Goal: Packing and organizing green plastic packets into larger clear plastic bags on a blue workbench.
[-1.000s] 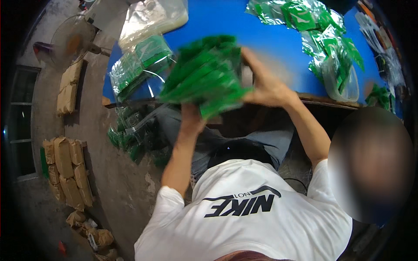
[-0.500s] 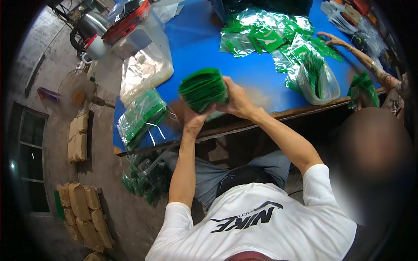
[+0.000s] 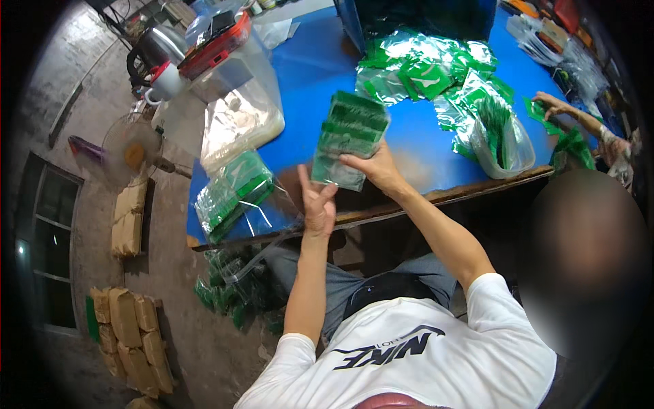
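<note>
My right hand grips a stack of green and clear plastic bags, thumb on top near the lower right edge. The stack is slightly blurred and stands tilted over the table's front part, its bags fanned in steps. At its lower left corner is my left hand, open with fingers stretched apart; whether it touches the stack I cannot tell. Left of that hand, a clear bag packed with green bags lies at the table corner, with white strips on it.
The blue table carries a clear bin, a pile of green bags and a clear tub of green bags. A co-worker's hand is at the right. A fan and kettle stand left.
The stack has turned from a thick fanned block to a flatter, upright-tilted one. My left hand has let go and opened. The view has shifted slightly; the co-worker's hand has moved closer to their side.
</note>
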Demonstrator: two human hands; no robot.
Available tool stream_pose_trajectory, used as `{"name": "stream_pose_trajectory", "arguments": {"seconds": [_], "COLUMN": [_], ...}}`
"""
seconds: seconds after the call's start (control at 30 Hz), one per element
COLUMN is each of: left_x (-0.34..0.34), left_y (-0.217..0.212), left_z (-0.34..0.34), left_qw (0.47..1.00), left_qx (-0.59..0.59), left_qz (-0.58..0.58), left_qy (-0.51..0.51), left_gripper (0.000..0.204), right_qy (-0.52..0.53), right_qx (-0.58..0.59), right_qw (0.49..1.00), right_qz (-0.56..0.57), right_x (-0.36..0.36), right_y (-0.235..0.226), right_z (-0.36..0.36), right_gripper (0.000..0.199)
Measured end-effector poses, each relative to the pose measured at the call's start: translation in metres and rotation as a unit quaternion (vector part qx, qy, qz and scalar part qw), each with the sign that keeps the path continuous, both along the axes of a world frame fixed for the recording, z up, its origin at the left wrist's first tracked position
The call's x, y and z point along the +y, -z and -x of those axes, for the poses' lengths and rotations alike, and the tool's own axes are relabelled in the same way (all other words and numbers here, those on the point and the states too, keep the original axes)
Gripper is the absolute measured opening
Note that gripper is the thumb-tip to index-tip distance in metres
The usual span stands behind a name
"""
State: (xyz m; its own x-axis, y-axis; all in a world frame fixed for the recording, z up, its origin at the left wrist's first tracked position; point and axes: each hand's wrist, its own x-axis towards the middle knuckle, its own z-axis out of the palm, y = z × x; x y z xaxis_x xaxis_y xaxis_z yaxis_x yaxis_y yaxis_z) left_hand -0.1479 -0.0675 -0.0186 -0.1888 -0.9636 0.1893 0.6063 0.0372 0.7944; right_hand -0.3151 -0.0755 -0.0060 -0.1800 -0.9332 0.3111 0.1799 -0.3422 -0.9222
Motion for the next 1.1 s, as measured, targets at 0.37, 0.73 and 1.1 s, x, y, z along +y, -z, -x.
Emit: {"name": "stream_pose_trajectory", "arguments": {"seconds": [0.37, 0.73, 1.1], "left_x": [-0.015, -0.027, -0.002], "left_y": [0.002, 0.024, -0.013], "left_z": [-0.016, -0.012, -0.027], "left_qw": [0.923, 0.911, 0.972], "left_qx": [-0.282, -0.316, -0.175], "left_qz": [0.227, 0.256, 0.084], "left_qy": [0.128, 0.07, 0.131], "left_gripper": [0.137, 0.121, 0.065], "right_qy": [-0.044, -0.154, -0.073], "right_qx": [0.203, 0.123, 0.159], "right_qw": [0.977, 0.976, 0.983], "right_qz": [-0.048, -0.089, -0.049], "right_x": [0.023, 0.012, 0.026], "right_y": [0.001, 0.004, -0.023], "right_z": [0.043, 0.044, 0.048], "right_gripper": [0.091, 0.072, 0.088]}}
